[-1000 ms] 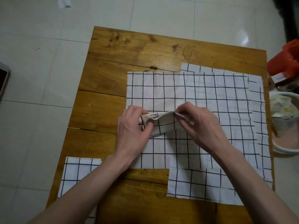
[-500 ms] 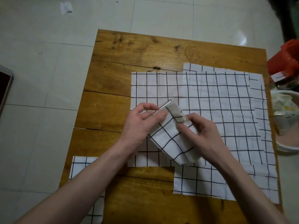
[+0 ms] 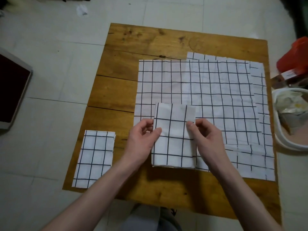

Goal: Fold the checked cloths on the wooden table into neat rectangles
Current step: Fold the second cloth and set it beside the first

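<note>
My left hand [image 3: 141, 140] and right hand [image 3: 205, 137] pinch the folded white black-checked cloth rectangle [image 3: 173, 137]; align edges, then press flat.

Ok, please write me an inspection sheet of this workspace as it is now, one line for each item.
Surface: wooden table, planks with cracks.
Job's things: folded cloth lying on the spread cloths; finished folded cloth at the table's near left.
Clutter: nothing seen on the table.
Grippers: left hand and right hand pinch the folded cloth's sides.
Cables: nothing seen.
Surroundings: tiled floor; white basin and red object to the right.
</note>
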